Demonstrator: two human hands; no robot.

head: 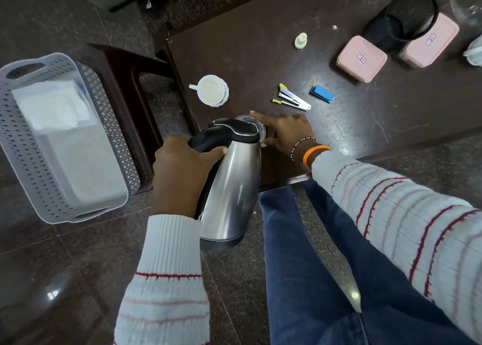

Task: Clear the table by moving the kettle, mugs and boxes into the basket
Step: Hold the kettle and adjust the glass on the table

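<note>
Now left hand [182, 172] grips kettle [229, 188] | right hand [284, 133] fingers around glass [260, 129] | white mug [211, 90] nearby

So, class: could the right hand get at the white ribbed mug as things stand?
Probably yes: the right hand rests near the white ribbed mug, with bare dark table between them.

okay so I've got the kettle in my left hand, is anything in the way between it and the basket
Nothing visible blocks it. The kettle hangs in your left hand off the table's near corner, and the basket sits to its left. Only the dark stool beside the basket lies near that path. The basket already holds a clear box.
</note>
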